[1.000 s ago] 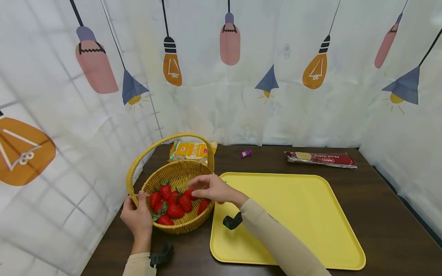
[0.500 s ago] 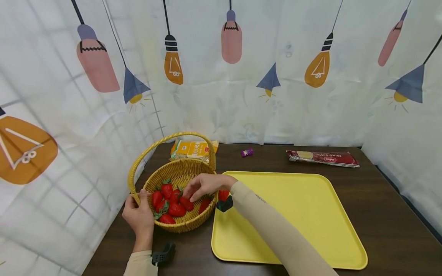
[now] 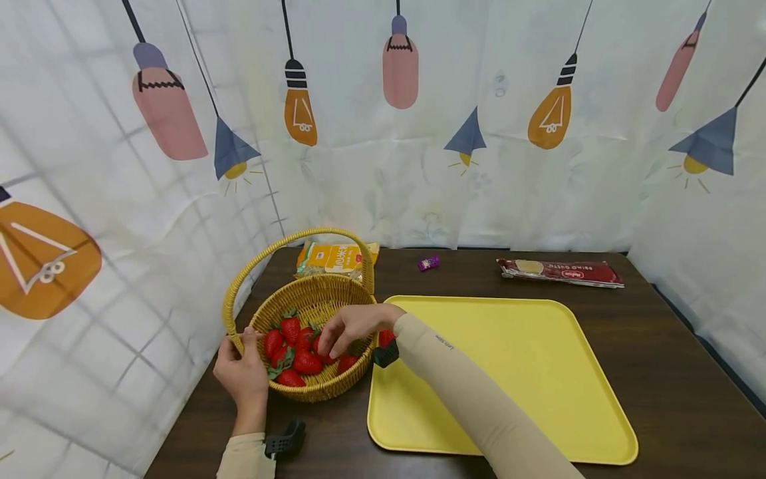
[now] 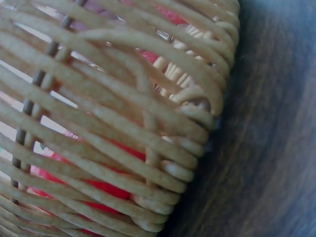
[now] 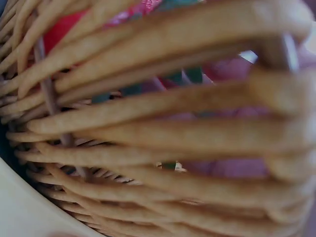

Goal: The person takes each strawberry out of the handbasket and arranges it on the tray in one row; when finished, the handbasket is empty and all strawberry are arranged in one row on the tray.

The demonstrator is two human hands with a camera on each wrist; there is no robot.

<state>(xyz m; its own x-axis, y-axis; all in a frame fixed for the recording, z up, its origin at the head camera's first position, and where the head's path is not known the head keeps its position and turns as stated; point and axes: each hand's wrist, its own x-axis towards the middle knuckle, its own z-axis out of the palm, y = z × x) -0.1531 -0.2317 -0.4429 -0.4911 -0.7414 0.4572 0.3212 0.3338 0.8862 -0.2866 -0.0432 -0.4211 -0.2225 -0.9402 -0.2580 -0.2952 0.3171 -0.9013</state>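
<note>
A yellow wicker basket (image 3: 323,393) with a tall arched handle stands at the left, holding several red strawberries (image 3: 307,363) with green leaves. My left hand (image 3: 244,378) grips its left rim near the handle's foot, thumb inside. Reaching over the right rim, my right hand (image 3: 354,324) pinches a strawberry (image 3: 316,344) among the others; its fingers partly cover the fruit. Close-up basket weave (image 4: 98,113) fills most of the left wrist view, with red showing through the gaps. Woven strands (image 5: 173,138) likewise hide most of the right hand in the right wrist view.
A yellow tray (image 3: 491,372) lies right of the basket, with a strawberry (image 3: 386,337) at its left edge, partly behind the right wrist. Along the back lie a yellow food bag (image 3: 335,258), a small purple-wrapped sweet (image 3: 428,263) and a long red packet (image 3: 562,272).
My right hand has moved left and lower into the basket, and its fingers have closed on a strawberry. The left hand keeps its grip on the rim.
</note>
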